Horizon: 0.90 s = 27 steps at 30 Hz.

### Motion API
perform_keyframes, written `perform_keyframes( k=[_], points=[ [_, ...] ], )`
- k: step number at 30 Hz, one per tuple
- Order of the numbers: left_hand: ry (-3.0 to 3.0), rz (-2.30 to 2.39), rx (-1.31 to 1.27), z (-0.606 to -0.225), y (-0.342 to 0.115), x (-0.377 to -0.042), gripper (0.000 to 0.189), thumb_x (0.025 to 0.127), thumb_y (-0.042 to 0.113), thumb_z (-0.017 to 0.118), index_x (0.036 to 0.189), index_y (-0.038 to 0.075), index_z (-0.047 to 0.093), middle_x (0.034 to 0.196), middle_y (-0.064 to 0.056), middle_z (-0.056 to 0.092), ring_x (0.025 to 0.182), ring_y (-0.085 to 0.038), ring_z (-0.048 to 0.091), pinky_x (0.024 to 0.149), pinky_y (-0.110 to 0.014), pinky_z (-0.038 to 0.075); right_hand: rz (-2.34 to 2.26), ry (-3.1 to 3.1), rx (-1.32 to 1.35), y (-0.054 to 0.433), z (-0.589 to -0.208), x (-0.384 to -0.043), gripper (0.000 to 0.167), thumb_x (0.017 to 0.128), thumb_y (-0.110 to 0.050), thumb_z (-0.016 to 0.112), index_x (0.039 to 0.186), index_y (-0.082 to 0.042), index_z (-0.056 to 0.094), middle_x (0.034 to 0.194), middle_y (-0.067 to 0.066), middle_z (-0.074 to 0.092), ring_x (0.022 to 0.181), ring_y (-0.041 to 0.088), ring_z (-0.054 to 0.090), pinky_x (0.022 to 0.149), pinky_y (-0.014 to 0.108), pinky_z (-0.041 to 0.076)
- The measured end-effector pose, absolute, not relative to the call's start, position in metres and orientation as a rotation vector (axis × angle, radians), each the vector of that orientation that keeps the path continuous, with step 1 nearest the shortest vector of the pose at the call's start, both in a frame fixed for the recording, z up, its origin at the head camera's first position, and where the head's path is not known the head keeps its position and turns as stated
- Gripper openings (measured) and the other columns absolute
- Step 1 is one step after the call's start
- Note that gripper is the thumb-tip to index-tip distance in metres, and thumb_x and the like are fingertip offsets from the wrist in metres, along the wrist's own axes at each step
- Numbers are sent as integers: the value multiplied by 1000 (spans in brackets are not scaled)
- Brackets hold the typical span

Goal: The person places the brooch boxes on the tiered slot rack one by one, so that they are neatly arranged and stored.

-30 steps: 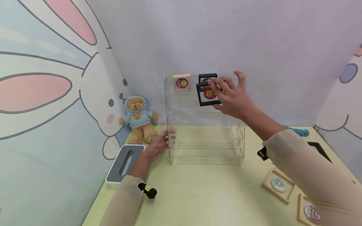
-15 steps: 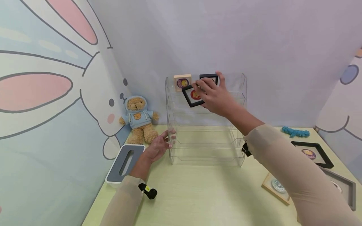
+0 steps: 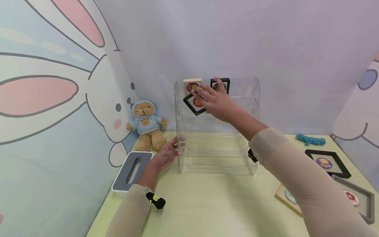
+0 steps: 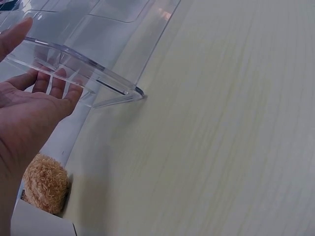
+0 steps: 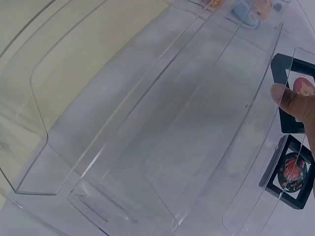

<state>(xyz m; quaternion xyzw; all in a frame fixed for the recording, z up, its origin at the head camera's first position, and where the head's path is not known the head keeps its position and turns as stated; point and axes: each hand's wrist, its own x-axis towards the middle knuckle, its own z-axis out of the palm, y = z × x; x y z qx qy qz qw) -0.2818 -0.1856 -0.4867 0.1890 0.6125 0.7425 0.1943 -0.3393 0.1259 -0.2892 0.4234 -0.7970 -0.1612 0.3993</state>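
My right hand (image 3: 217, 102) grips a small black-edged display frame (image 3: 187, 101) with a red round badge. The frame is tilted, in front of the top tier of a clear acrylic display rack (image 3: 216, 156). In the right wrist view, a thumb lies across this black frame (image 5: 282, 73). On the top tier stand a light wooden frame (image 3: 188, 81) with a purple badge and a second black frame (image 3: 225, 80), whose badge shows in the right wrist view. My left hand (image 3: 164, 155) holds the rack's lower left side; its fingers show through the clear plastic.
A teddy bear (image 3: 147, 123) in a blue hoodie and a grey-lidded tissue box (image 3: 120, 179) are at the left. On the right lie a wooden frame (image 3: 291, 205), a large black frame (image 3: 340, 166), a grey frame (image 3: 370, 202) and a blue fuzzy object (image 3: 310, 140).
My right hand has moved left with the black frame, which has turned from nearly upright to a tilt in front of the wooden frame. My left hand stays at the rack's side.
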Motion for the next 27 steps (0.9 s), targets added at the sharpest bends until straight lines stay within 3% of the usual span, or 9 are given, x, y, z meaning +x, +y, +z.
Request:
perform_keyframes(
  k=[3, 10, 17, 27],
  points=[
    [1719, 2083, 521, -486, -185, -281, 82, 99, -8, 53, 173, -3, 19, 157, 3, 41, 147, -16, 42, 118, -33, 42, -442, -2051, 1069, 126, -289, -337, 75, 99, -24, 85, 165, -10, 52, 160, 12, 58, 148, 31, 51, 120, 70, 35],
    [1718, 2087, 496, -486, -184, -281, 81, 99, -9, 52, 173, -1, 20, 155, 3, 42, 155, -27, 35, 117, -35, 42, -446, -2223, 1093, 125, -292, -330, 65, 110, -29, 67, 168, -8, 47, 166, 13, 53, 148, 34, 51, 123, 69, 35],
    [1723, 2089, 511, -486, -184, -281, 83, 98, -9, 53, 173, -3, 19, 155, 3, 43, 159, -35, 29, 117, -34, 42, -216, -2257, 1115, 133, -293, -327, 74, 105, -34, 73, 168, -6, 46, 161, 17, 57, 144, 37, 54, 124, 70, 32],
    [1723, 2079, 512, -485, -185, -280, 83, 98, -8, 53, 173, -3, 18, 156, 2, 42, 153, -27, 35, 119, -36, 42, -81, -2149, 1140, 184, -291, -315, 79, 99, -39, 77, 163, -2, 50, 161, 20, 57, 143, 42, 53, 120, 73, 33]
  ],
)
